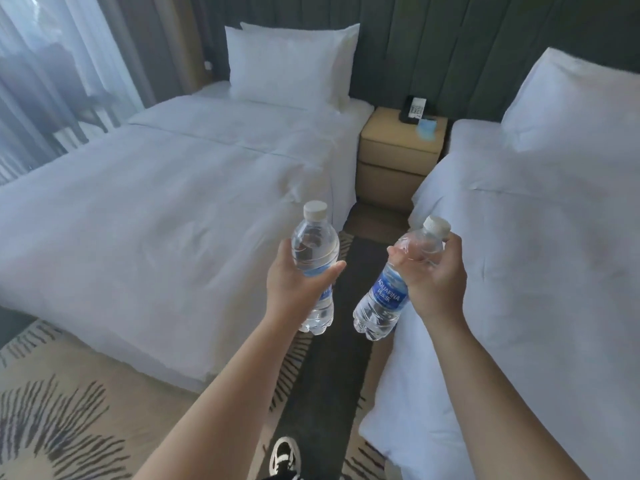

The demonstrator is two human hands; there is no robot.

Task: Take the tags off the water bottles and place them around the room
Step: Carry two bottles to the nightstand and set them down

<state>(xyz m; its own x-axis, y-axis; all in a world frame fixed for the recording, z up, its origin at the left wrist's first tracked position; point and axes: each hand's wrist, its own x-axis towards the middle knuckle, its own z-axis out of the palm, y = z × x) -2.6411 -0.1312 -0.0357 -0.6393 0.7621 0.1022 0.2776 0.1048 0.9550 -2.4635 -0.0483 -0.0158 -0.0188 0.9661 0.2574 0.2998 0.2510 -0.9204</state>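
**Two water bottles held between twin beds**

A person stood in a hotel room, looking down at both bare arms stretched forward. The left hand (294,285) had its grip wrapped around the middle of a clear water bottle (313,268), which stood upright with its pale cap at 12 o'clock. The right hand (434,275) held a second water bottle (382,299) by its neck and shoulder, fingers curled around it; this one tilted, cap toward 1 o'clock and base toward 7 o'clock. Its blue label (389,289) faced the camera. The two bottles were near each other but apart, at the centre of the view, above a dark strip of carpet (322,375).

A white bed (156,216) filled the area from 9 to 11 o'clock, with pillows (291,60) at 12 o'clock. A second white bed (540,237) lay at 3 o'clock. Between them, at 1 o'clock, a tan nightstand (398,150) carried a telephone (415,107). One shoe (284,455) showed at 6 o'clock.
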